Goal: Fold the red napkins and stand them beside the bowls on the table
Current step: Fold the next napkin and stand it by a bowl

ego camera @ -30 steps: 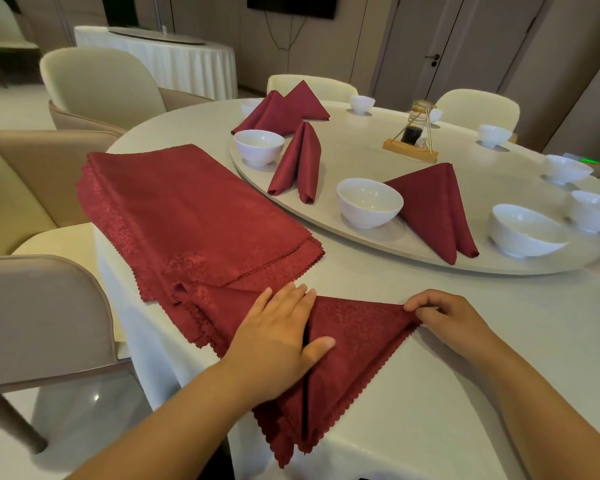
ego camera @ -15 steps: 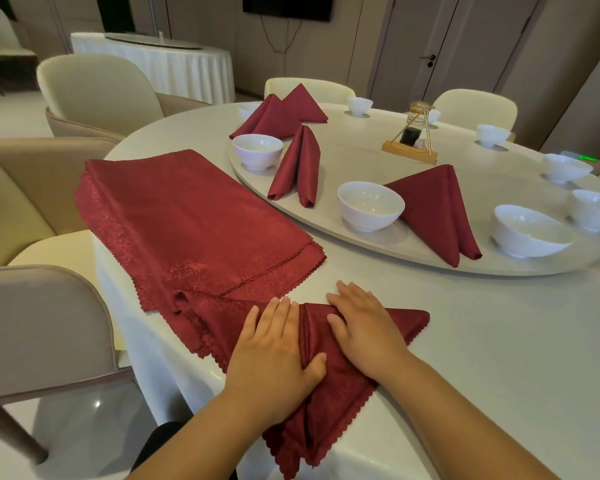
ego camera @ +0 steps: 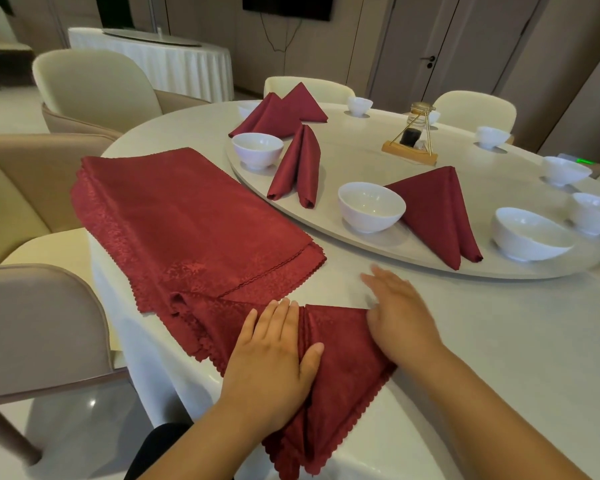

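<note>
Cream chairs ringed a round white table in a dining room, and a pale turntable sat on the table's middle. White bowls stood around the turntable, and several had a folded red napkin upright beside them. At its near rim, one bowl had a standing napkin just to its right. Further right along that rim, another bowl had no napkin next to it. A glass jar in a wire stand stood near the turntable's centre. Off the turntable's left edge lay a flat stack of red napkins, with one corner close to the rim.

On the person's side of the turntable, at the table's edge, lay the napkin being folded, and its lower point hung over that edge. The left hand lay flat on the napkin's left half, fingers straight and together, pressing without gripping. The right hand was also spread and grasped nothing. Its palm was on the napkin's right corner and its fingers reached onto bare tablecloth toward the turntable.

The step in hand looked like setting a crease. It would likely go best with the left palm pinning the centre line while the right swept outward along the fold. The scalloped edges should be kept matched and the cloth free of wrinkles, so that the finished napkin could stand evenly beside the unpaired bowl.
</note>
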Action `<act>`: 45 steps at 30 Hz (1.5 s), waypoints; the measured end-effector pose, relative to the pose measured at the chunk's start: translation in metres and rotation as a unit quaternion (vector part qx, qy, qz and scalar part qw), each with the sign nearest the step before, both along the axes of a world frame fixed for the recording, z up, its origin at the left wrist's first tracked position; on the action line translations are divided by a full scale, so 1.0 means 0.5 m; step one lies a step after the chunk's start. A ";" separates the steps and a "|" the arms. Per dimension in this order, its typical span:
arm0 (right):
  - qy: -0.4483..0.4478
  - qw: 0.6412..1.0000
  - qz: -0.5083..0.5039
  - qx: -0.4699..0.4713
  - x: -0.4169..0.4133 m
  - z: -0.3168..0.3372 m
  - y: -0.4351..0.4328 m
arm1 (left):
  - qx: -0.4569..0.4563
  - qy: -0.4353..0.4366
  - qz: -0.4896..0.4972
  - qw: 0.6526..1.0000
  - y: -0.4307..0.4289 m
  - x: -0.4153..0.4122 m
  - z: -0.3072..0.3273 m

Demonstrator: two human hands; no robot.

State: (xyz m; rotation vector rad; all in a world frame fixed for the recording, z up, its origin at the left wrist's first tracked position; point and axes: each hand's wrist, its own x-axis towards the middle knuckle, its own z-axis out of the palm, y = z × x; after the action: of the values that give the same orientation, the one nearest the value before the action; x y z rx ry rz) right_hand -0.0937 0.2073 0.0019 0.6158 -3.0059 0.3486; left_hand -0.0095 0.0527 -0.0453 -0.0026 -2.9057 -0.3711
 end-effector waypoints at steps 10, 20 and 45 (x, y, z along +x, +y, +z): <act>-0.068 0.991 0.096 -0.067 0.054 -0.053 -0.078 | 0.029 0.117 0.019 0.993 0.005 -0.007 -0.005; -0.033 0.993 0.110 0.024 0.058 -0.052 -0.081 | -0.032 -0.062 0.037 0.997 -0.016 -0.003 0.007; -0.059 0.988 0.086 -0.113 0.038 -0.004 -0.035 | 0.226 -0.019 -0.068 0.972 -0.142 -0.058 0.097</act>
State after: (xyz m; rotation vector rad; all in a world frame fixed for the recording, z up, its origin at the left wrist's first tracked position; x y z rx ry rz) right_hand -0.0746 0.1900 -0.0002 0.8607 -2.9662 0.7495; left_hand -0.0384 -0.0181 0.0033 -0.1249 -2.7949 -1.0574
